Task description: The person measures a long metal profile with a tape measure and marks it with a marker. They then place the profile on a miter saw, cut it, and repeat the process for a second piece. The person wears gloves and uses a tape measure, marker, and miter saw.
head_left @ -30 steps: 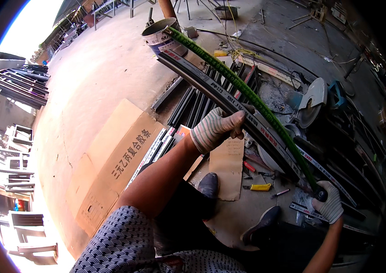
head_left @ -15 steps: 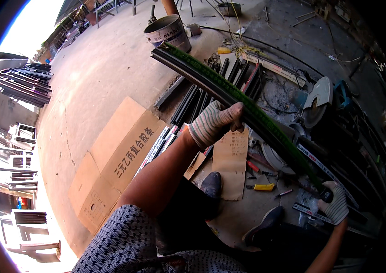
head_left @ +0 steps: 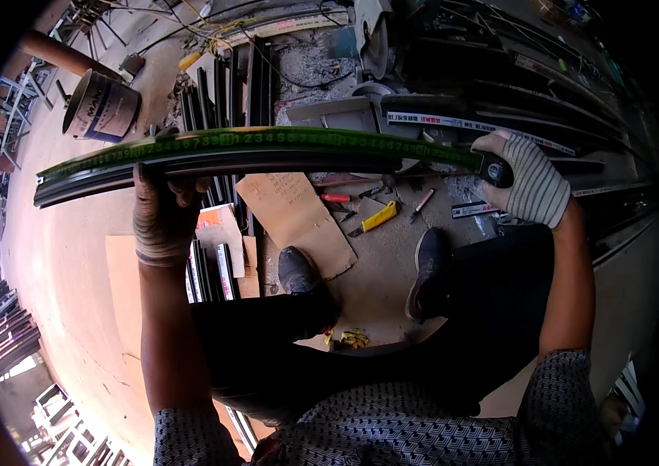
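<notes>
My left hand, in a striped knit glove, is closed around a long dark metal profile and holds it up nearly level. A green tape measure blade stretches along the profile's upper side, out to its left end. Its dark case is gripped in my gloved right hand, beyond the profile's right end. The left fingers are partly hidden in shadow behind the profile.
On the floor lie a cardboard sheet, a yellow utility knife and a red-handled tool. Dark profiles are stacked beyond. A cut-off saw stands at the back, a bucket at the far left.
The profile and tape have swung from a steep diagonal to nearly level across the view. My right hand has come up, my left hand has shifted left, and the view has turned right.
</notes>
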Motion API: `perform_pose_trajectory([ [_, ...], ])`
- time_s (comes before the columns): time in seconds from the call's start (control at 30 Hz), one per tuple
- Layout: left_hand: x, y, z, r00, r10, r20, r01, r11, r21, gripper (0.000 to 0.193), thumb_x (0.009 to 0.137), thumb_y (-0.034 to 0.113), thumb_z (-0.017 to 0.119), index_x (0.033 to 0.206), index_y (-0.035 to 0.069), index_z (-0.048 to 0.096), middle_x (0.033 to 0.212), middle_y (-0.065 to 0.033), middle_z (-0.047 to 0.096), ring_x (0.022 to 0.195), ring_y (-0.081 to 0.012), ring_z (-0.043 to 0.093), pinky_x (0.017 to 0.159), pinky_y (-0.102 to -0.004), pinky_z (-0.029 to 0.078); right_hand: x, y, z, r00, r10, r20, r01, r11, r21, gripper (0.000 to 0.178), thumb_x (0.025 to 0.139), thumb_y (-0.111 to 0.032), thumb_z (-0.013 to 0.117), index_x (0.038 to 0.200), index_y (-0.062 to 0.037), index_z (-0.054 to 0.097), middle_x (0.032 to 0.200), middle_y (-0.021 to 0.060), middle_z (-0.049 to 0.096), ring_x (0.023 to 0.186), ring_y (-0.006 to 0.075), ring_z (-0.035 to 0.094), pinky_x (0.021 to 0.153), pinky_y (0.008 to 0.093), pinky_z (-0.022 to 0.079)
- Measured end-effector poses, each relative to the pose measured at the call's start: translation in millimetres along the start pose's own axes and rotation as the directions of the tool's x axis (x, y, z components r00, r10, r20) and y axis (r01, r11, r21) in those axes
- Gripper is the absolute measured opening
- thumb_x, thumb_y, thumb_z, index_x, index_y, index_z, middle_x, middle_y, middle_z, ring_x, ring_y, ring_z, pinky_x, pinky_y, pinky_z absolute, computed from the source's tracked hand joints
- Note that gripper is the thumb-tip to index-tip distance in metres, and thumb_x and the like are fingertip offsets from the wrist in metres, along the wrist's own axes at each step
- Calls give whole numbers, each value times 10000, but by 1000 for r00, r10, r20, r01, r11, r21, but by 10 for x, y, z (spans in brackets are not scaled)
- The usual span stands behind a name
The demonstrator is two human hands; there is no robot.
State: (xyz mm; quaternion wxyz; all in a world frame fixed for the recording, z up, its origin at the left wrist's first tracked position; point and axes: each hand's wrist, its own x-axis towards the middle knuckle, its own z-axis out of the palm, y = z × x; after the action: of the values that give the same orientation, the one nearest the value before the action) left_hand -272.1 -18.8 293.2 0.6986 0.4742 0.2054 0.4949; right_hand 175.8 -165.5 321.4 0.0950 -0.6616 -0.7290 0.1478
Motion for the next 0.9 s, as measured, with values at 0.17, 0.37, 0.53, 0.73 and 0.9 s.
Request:
perform_pose_trajectory([
  [0.17,-15,25,73,999,29,-31,-28,999,22,652,956,544,663,1370,44,598,707,67,445,640,-82,404,731,-276,402,-54,-31,16,995,-44,-86,41,999,-28,429,783,-175,729,1175,-15,662,1057,166,668,943,324,683,923,430,561],
  [0.37,-29,58,-67,1000,7,-21,-7,1000,-10,589,942,533,692,1276,50,639,689,54,432,708,-131,427,960,-364,444,-101,70,90,974,-134,-180,120,989,-88,455,772,-167,740,1194,-14,664,1051,166,662,932,325,686,876,399,571],
  [0.53,-17,53,-114,1000,26,-13,-26,998,-65,610,949,501,697,1345,44,622,689,51,447,710,-131,436,959,-366,435,-99,86,84,970,-153,-191,135,985,-103,461,765,-149,747,1198,-17,665,1005,163,668,886,317,691,830,399,579],
  [0.73,-23,65,35,997,23,-69,-29,996,-85,561,944,460,723,1273,15,630,698,59,479,619,-67,424,722,-284,386,-122,111,103,951,-192,-241,163,977,-136,469,770,-158,768,1207,-29,660,1006,158,672,883,316,694,827,398,583],
  [0.9,-17,57,65,999,20,-46,-23,997,-68,529,934,473,734,1190,24,621,694,60,476,631,-73,429,746,-293,409,-136,127,86,953,-187,-239,151,975,-163,469,774,-167,774,1208,-32,659,1028,157,675,924,317,698,860,398,585],
])
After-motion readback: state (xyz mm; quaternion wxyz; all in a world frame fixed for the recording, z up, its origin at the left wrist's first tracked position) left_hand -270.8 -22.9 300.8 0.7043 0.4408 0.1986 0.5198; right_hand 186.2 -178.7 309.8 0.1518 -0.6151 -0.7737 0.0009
